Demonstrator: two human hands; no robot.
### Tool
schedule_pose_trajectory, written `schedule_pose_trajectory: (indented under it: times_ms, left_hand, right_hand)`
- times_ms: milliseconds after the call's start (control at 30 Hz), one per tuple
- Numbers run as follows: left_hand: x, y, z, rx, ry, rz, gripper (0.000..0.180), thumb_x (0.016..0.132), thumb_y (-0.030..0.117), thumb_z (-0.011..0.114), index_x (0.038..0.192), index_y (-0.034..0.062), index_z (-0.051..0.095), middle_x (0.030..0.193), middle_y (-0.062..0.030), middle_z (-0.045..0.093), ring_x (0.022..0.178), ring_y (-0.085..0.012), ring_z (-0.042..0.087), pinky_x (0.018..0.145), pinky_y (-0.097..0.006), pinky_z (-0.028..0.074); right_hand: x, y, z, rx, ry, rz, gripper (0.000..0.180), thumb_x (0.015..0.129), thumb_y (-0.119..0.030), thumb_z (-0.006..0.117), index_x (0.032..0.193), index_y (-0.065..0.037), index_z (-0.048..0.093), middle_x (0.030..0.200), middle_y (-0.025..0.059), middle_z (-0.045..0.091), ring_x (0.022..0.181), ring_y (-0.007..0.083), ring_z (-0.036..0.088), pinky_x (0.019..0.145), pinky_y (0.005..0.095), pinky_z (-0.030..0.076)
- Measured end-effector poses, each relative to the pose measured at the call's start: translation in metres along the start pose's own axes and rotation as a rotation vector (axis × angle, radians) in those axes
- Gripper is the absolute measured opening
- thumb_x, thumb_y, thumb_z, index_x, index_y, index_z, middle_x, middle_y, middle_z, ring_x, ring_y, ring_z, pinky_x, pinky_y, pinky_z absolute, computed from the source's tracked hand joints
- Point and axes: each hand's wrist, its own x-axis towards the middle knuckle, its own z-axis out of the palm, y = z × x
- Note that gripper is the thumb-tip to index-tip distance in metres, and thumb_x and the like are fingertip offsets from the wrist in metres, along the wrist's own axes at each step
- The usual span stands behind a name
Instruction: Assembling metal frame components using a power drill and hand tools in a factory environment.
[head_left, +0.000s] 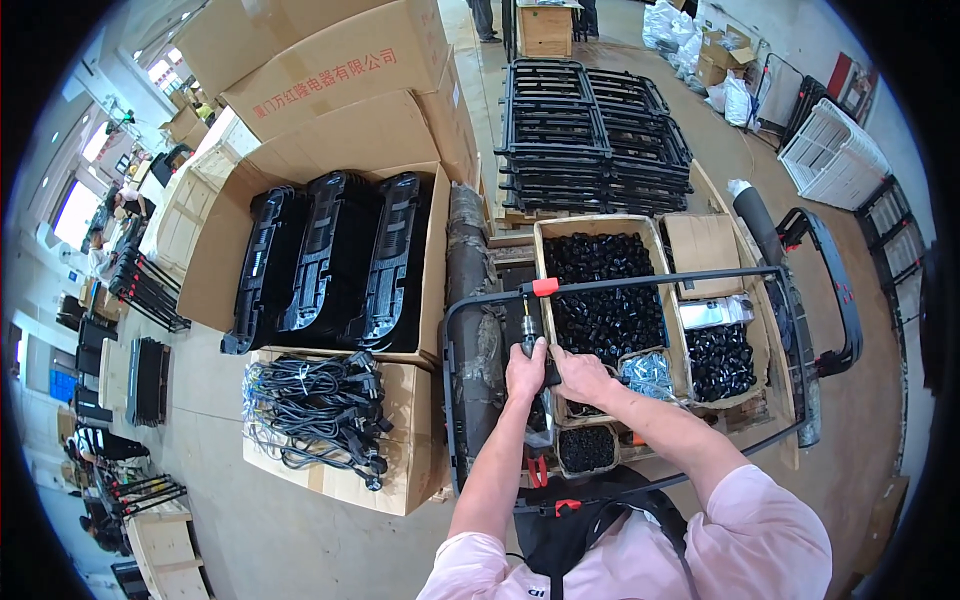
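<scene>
1. From where I stand, the person's driver [529, 330] is over the left half of the bench [512, 241], inside the black frame [660, 280].
2. Its long axis runs away from the person; the bit points at the frame's far bar, just left of a red clip [545, 287]. I can't tell whether it touches.
3. The left hand [525, 370] is closed on the driver's body, thumb along the top. The right hand [580, 378] is against its right side; its fingers are hidden, so I can't tell how far they close.
4. A wrapped roll [472, 320] pads the bench's left edge; between it and the parts tray [541, 240] runs a narrow gap.
5. Beyond the bench's right edge, floor [800, 190] stretches toward the leaning racks [835, 155].
</scene>
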Motion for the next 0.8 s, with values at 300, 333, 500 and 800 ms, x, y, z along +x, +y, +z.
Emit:
schedule_pose_trajectory:
  times_ms: [300,333,500,800]
  left_hand:
    - [0.008,0.005,0.002,0.022,-0.002,-0.014,0.069,0.094,0.062,0.061,0.121,-0.0014,0.061,0.117,-0.0281,0.069,0.115,-0.0433,0.066,0.098,-0.049,0.050]
    - [0.009,0.005,0.002,0.012,-0.005,-0.020,0.069,0.094,0.062,0.061,0.122,-0.0014,0.061,0.118,-0.0278,0.069,0.115,-0.0430,0.066,0.098,-0.049,0.050]
    - [0.011,0.003,0.003,-0.017,0.004,-0.026,0.071,0.093,0.062,0.062,0.125,-0.0017,0.059,0.121,-0.0277,0.069,0.117,-0.0422,0.066,0.099,-0.049,0.049]
    - [-0.003,0.004,-0.003,0.023,0.033,-0.027,0.077,0.093,0.064,0.061,0.128,-0.0049,0.056,0.122,-0.0328,0.067,0.119,-0.0457,0.064,0.101,-0.049,0.049]
  right_hand:
    - [0.005,0.002,-0.001,0.037,0.052,0.007,0.067,0.077,-0.028,0.079,0.127,0.002,0.048,0.096,0.0265,0.072,0.086,0.0450,0.072,0.078,0.0512,0.059]
    - [0.005,0.001,-0.003,0.040,0.044,0.022,0.065,0.077,-0.028,0.079,0.126,0.001,0.049,0.098,0.0257,0.071,0.087,0.0450,0.071,0.078,0.0508,0.059]
    - [0.003,-0.001,-0.006,-0.002,-0.033,-0.036,0.060,0.077,-0.026,0.084,0.122,-0.003,0.051,0.114,0.0222,0.062,0.101,0.0417,0.069,0.084,0.0483,0.058]
    - [-0.005,-0.012,-0.005,0.023,-0.018,-0.051,0.053,0.074,-0.016,0.082,0.118,-0.005,0.054,0.122,0.0196,0.054,0.104,0.0398,0.068,0.082,0.0489,0.059]
